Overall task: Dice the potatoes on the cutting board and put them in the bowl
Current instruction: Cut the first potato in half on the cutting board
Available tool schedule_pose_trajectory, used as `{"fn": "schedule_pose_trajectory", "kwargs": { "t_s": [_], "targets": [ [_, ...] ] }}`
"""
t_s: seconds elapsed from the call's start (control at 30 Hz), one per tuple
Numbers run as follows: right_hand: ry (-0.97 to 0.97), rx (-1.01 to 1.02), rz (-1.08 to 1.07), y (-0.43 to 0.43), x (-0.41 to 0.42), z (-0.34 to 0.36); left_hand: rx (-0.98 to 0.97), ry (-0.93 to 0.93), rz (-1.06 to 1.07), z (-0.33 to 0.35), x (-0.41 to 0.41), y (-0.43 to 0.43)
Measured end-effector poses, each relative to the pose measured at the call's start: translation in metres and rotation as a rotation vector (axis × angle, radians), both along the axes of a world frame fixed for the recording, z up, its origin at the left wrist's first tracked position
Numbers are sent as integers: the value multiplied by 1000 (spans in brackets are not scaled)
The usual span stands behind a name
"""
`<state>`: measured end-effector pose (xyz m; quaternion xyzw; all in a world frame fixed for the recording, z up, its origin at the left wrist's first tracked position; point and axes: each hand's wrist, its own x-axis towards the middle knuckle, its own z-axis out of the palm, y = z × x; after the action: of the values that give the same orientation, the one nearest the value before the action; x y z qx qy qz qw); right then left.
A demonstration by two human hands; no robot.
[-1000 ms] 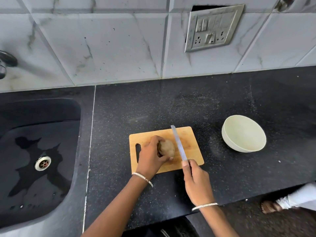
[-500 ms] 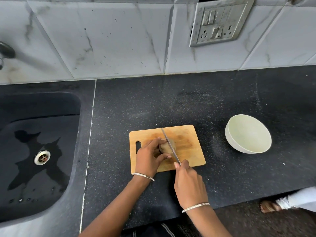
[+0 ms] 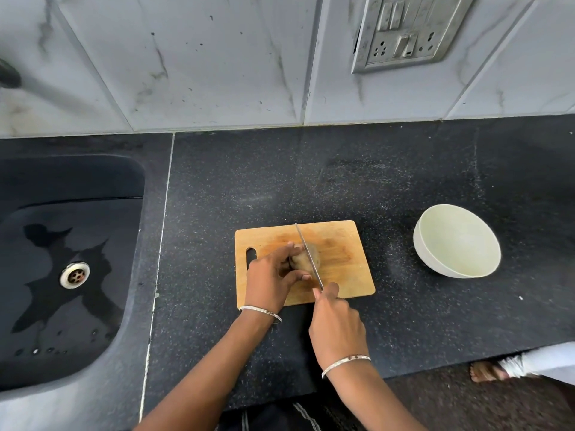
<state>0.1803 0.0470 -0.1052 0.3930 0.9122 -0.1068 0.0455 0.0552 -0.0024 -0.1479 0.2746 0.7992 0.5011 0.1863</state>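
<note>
The potato [image 3: 300, 262] lies near the middle of the cutting board [image 3: 345, 275], a small, rounded, brown lump with dull skin. The left hand [image 3: 267, 278] grips it from the left, fingers curled over its far side and thumb against its near side. The right hand [image 3: 337, 328] is closed round the handle of the knife [image 3: 306, 250], which is hidden in the fist, with one finger reaching forward to the base of the blade. The narrow steel blade runs from near to far across the top of the potato, just right of the left fingertips. How deep it has bitten cannot be told.

This looks like the first halving cut. A round potato tends to roll, so the holding hand should press it down firmly, with the fingertips tucked back from the edge. The blade probably does best going straight down with a slight forward draw, so that it does not skid off the skin. Once the potato is halved, laying the flat faces down would give a steady base for slicing and cubing.

The board is pale wood, rectangular with rounded corners, with a slot at its left end and a darker stained patch near the middle. It rests on a black speckled stone counter [image 3: 404, 321]. The bowl [image 3: 457, 244] stands to the right, well apart from the board. It is pale, smooth, round and has nothing in it. On the far left, the dark sink [image 3: 137, 188] shows wet patches round a metal drain.
</note>
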Motion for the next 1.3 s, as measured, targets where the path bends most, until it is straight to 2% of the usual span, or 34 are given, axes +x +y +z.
{"fn": "schedule_pose_trajectory", "kwargs": {
  "t_s": [0.23,0.5,0.67,0.83,1.17,1.3],
  "targets": [
    [65,-127,-16,17,-22,1,11,-7,0,1,-2,2],
    [80,-88,-13,13,-19,-6,39,-23,26,-1,-4,3],
    [11,-36,1,7,-11,-5,25,-28,37,-1,-7,5],
    [-8,-27,-13,7,-16,-8,68,-110,28,-3,-9,5],
    [13,-38,-15,9,-24,-15,53,-45,37,-2,-10,5],
    [-10,-52,-10,6,-11,-13,59,-80,52,2,-9,5]
  ]
}}
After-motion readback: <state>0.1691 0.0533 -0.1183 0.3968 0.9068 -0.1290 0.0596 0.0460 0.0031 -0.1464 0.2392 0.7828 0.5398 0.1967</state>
